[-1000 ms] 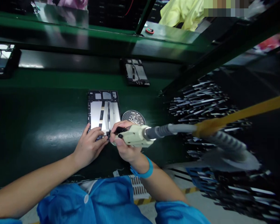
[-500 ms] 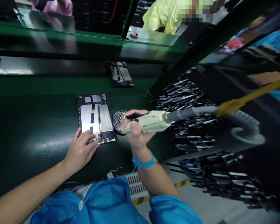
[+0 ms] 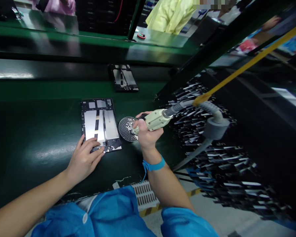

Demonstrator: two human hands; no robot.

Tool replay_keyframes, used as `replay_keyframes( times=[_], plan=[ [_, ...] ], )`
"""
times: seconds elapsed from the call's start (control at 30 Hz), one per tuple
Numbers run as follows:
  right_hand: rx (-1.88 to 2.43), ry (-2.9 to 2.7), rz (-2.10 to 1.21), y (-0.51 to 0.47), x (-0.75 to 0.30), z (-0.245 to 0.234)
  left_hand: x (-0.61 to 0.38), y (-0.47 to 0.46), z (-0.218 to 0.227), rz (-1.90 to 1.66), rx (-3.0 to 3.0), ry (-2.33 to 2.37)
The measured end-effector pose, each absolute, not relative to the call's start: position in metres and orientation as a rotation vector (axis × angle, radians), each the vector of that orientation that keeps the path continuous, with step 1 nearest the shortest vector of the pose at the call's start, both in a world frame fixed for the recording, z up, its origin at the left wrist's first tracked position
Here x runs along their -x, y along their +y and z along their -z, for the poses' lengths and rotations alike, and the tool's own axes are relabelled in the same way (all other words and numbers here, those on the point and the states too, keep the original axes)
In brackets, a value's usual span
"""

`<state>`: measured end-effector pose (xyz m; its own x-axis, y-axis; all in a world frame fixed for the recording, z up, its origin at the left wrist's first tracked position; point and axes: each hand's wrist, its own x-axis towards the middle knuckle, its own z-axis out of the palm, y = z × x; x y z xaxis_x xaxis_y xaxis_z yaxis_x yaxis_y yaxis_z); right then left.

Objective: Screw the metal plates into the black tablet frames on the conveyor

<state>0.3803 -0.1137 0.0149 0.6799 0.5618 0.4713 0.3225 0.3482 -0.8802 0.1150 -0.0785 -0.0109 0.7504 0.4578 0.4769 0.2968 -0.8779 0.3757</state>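
Observation:
An opened tablet (image 3: 90, 120), its silver inner plates and black ribbon strips showing, lies on the dark green bench. My left hand (image 3: 86, 156) rests on its lower left corner, fingers spread and lying over the bottom edge. In my right hand (image 3: 148, 135) is a pale green electric screwdriver (image 3: 158, 119), gripped near its front end and pointing left. Its tip is over a round dish with a perforated top (image 3: 124, 127), just right of the tablet. Small shiny screws seem to lie on the dish, partly behind my fingers. A blue band (image 3: 156, 165) circles my right wrist.
A second opened tablet (image 3: 124, 79) lies farther back on the bench. A yellow strap (image 3: 249, 69) holds up the screwdriver's grey cable (image 3: 215, 128). Racks of thin dark parts (image 3: 212, 158) stand at the right, beside a green post (image 3: 187, 69). Other people are across the bench.
My right hand has moved slightly right with the screwdriver, uncovering more of the dish. The cable and strap have swung left. My left hand stays on the tablet.

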Motion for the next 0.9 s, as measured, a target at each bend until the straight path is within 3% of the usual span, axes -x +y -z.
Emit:
replay_keyframes(
  times=[0.27, 0.47, 0.7, 0.9],
  plan=[
    [1.248, -0.862, -0.16, -0.112, -0.382, -0.014, -0.115, -0.077, 0.012, -0.833, -2.663, 0.584],
    [1.148, -0.817, -0.124, -0.118, -0.356, -0.043, -0.117, -0.078, 0.012, -0.821, -2.609, 0.611],
    [0.898, -1.052, -0.587, -0.128, -0.29, -0.046, -0.114, -0.074, 0.013, -0.779, -2.577, 0.594],
    [0.944, -1.089, -0.64, -0.125, -0.278, -0.036, -0.116, -0.074, 0.01, -0.771, -2.556, 0.593]
  ],
)
